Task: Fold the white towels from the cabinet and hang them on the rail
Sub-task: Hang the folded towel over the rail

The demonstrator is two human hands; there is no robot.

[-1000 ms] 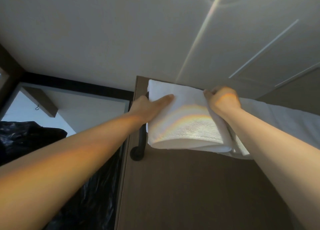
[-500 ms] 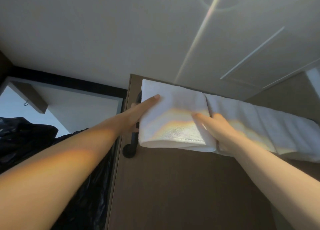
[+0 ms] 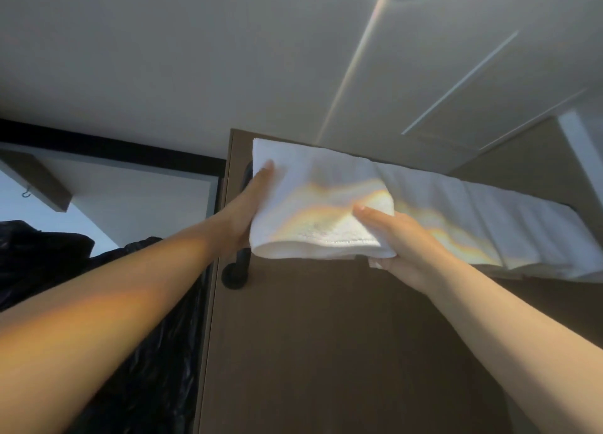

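1. My left grip [image 3: 253,205] is lying flat with its fingers straight and together, pressing against the left edge of the folded towel [image 3: 319,211]; it is closing round nothing.
2. My right grip [image 3: 403,238] is resting straight fingers on the towel's front face near the lower right corner. The thumb is hiding below the hem, so I cannot tell whether it is pinching from behind.
3. The towel is hanging over the left end of the rail [image 3: 241,264], whose black end bracket is showing just under my left wrist. Its right side is touching the other hung towels [image 3: 489,224]; I cannot count how many those are.
4. Progress, as I am judging it: the folding and draping of this towel are looking done, and I am only squaring it up against its neighbours. The cabinet is out of view, so I am not seeing whether more towels are waiting.
5. Orientation: the towel's top edge is running along the rail, left to right. Its stitched hem is facing me and its rounded fold is pointing down. The whole white row is sharing that long axis, slanting down to the right in this upward view.
6. Further out, the brown panel [image 3: 326,352] is carrying the rail, a black plastic bag [image 3: 146,335] is sitting at the left, and the ceiling [image 3: 195,58] is filling the top.
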